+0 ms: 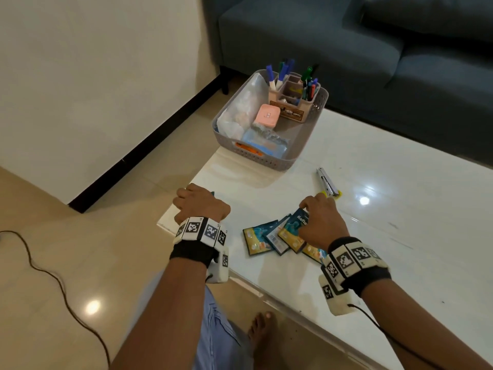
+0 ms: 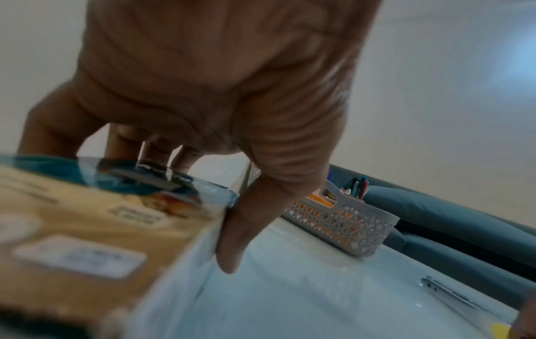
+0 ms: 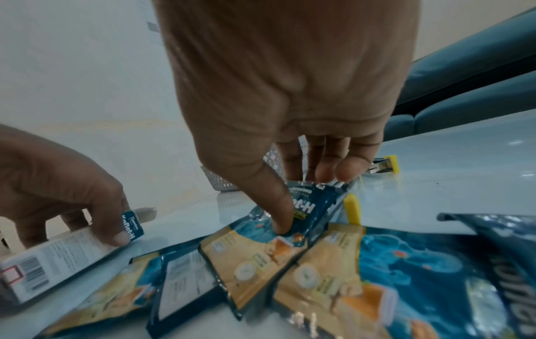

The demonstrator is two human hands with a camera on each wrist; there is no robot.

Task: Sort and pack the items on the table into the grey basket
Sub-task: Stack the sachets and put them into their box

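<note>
So the surface (image 1: pixel 373 161) is a glossy white low table, ceiling lights reflecting off it, with a dark blue-grey sofa (image 1: pixel 400 49) right behind its far edge. Cream walls with a black skirting strip (image 1: pixel 149 145), beige tiled floor (image 1: pixel 53 289), and a dark cable (image 1: pixel 48 273) snaking across it on the left.

The grey basket (image 1: pixel 269 161) sits at the far-left corner of the surface, already holding a pen organiser (image 1: pixel 290 100), a pink box (image 1: pixel 267 116) and some plastic-wrapped packs. A stapler (image 1: pixel 326 181) with a yellow end lies near the middle, just past the right hand.

Near the front edge there's a fanned pile of blue-and-yellow sachets (image 1: pixel 269 236), overlapping each other. The right hand (image 1: pixel 320 222) is down on the pile, thumb and fingers (image 3: pixel 345 169) curled and pinching the top sachet (image 3: pixel 313 206). The left hand (image 1: pixel 200 204) is by the front-left corner, fingers (image 3: pixel 113 220) curled round a small white-and-blue box (image 3: pixel 58 257), holding it tilted just above the surface.
</note>
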